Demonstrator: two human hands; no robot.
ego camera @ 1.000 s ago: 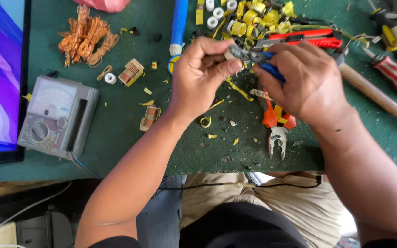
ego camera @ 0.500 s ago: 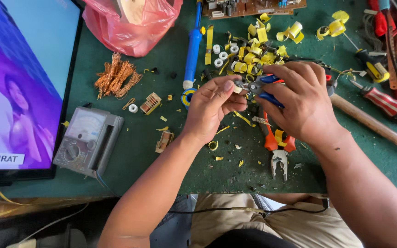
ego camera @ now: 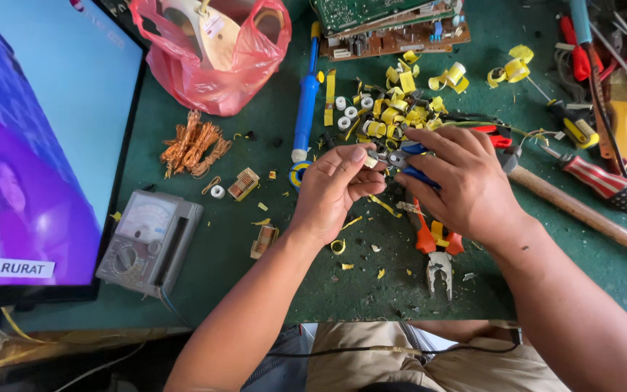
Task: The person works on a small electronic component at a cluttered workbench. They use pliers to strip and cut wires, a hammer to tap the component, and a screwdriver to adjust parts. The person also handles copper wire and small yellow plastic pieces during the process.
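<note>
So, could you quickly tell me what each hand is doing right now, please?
Left hand: closed, pinching a small part.
Right hand: closed on blue-handled pliers.

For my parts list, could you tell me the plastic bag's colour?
The plastic bag is translucent pink-red, seen in the head view.

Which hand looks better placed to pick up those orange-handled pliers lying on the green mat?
Right, probably. The right hand hovers directly above the orange-handled pliers, though it grips blue-handled pliers. The left hand pinches a small part and sits farther left.
</note>
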